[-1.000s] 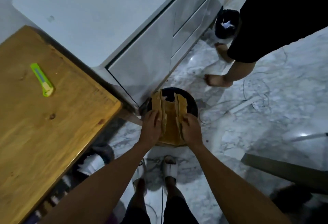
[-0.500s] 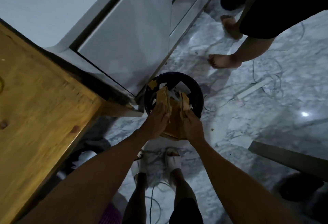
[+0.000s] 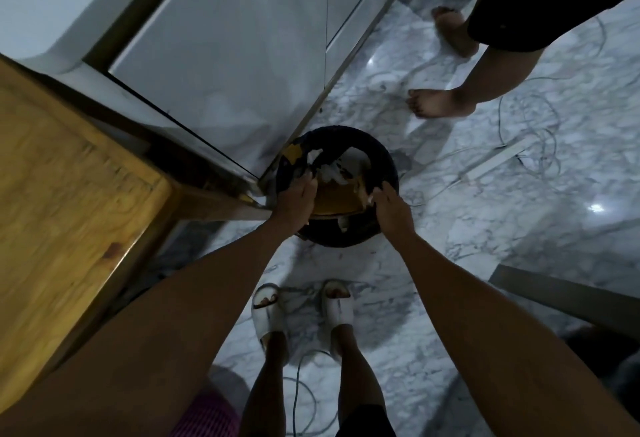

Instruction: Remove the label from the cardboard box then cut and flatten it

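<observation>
At the far left a wooden surface (image 3: 65, 201) fills the edge of the room, its corner close to a white cabinet (image 3: 221, 66) with a glossy door. Just past that corner, on the marble floor (image 3: 519, 194), stands a round black bin (image 3: 384, 163). The flattened cardboard (image 3: 337, 196) sits down inside it, brown and folded, with scraps of white paper (image 3: 330, 171) lying on top toward the back rim.

The left hand (image 3: 294, 202) is laid palm-down on the near-left part of the bin, fingers together and reaching over the edge of the cardboard; whether they curl around it I cannot tell. The right hand (image 3: 389, 208) is at the cardboard's right edge, fingers bent downward against it with the fingertips by a bit of white paper, loosely cupped rather than spread.

Below the bin, the person's feet in white slippers (image 3: 270, 312) stand on the marble floor, a thin cable (image 3: 298, 391) looping between the legs. Farther right, another person's bare foot (image 3: 436, 104) rests on the floor beyond the bin, and tangled white cables (image 3: 530, 131) lie scattered over the marble near it.
</observation>
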